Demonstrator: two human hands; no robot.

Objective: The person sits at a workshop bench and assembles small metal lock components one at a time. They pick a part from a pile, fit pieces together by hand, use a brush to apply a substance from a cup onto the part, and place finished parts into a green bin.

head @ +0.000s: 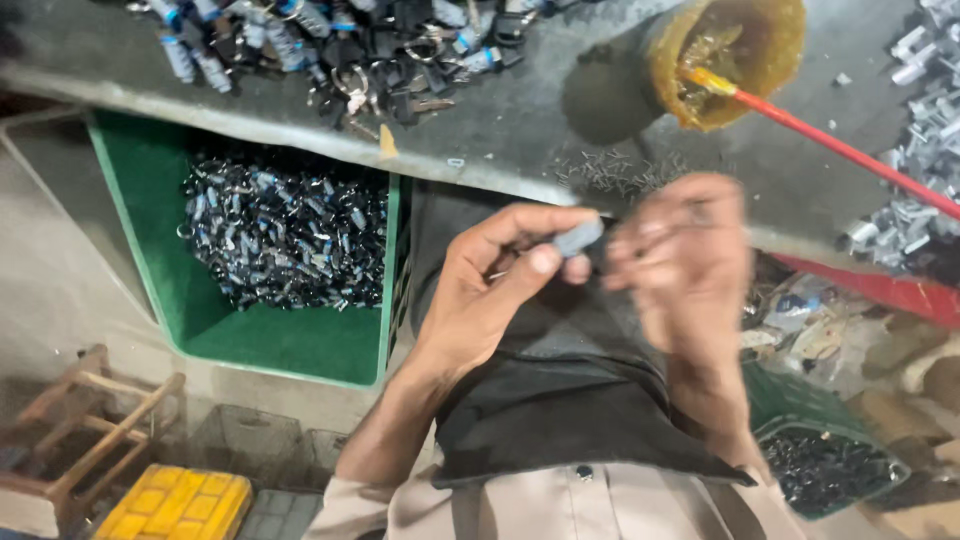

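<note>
My left hand [492, 285] pinches a small grey metal piece [578, 238] between thumb and fingers, just below the edge of the grey workbench [520, 120]. My right hand [685, 265] is blurred by motion right beside that piece, fingers curled toward it; whether it holds anything I cannot tell. Both hands hover over the dark cloth [570, 400] on my lap.
A green crate [290, 345] at lower left holds several small dark metal parts. More parts [340, 45] lie heaped on the bench. A yellow tub [735, 55] with a red-handled brush [850, 150] stands at the right. A second green bin [825, 465] sits lower right.
</note>
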